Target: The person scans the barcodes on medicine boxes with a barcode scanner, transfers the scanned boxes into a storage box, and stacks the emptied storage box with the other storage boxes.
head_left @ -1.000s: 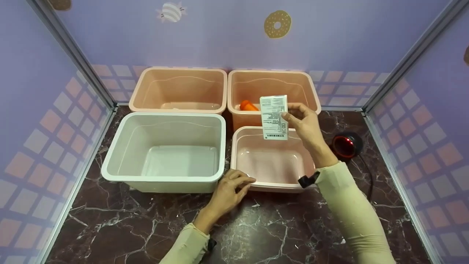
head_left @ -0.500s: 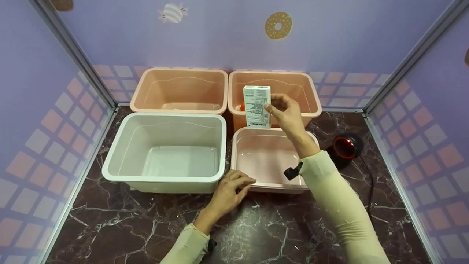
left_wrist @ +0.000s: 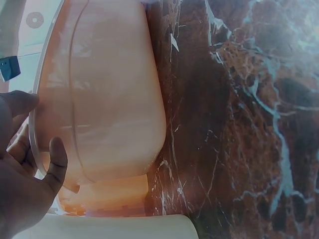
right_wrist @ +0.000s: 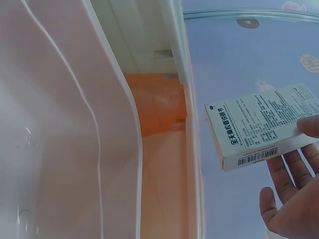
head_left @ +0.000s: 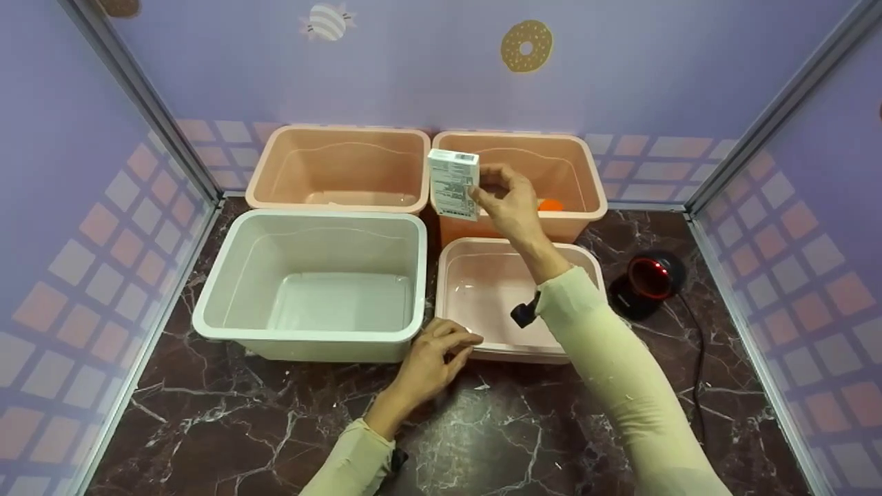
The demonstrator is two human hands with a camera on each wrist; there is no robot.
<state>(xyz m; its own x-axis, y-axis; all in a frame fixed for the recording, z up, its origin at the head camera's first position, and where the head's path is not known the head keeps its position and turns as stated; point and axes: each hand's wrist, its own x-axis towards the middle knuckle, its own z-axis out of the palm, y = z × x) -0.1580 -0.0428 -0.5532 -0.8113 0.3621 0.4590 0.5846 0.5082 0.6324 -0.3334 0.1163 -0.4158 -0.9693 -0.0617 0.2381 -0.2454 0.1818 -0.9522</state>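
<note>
A white medicine box [head_left: 453,184] with small printed text and a barcode stands nearly upright in the air, overlapping the front left corner of the back right peach bin [head_left: 524,140]. My right hand [head_left: 510,207] pinches it by its right side, thumb on the printed face and fingers behind, as the right wrist view also shows. My left hand [head_left: 434,358] rests at the near left corner of the front pink bin [head_left: 475,296], index fingertip on the rim. In the left wrist view, the thumb [left_wrist: 57,159] lies in front of that bin's outer wall.
A large white bin [head_left: 310,335] stands front left, with another peach bin [head_left: 337,131] behind it. An orange object [head_left: 550,204] shows inside the back right bin. A black scanner [head_left: 672,272] with red lights and a cable sits at the right. Walls enclose three sides.
My right hand has carried the medicine box left and away from me, from above the pink bin toward the back bins, its top edge now showing more. My left hand has stayed in place.
</note>
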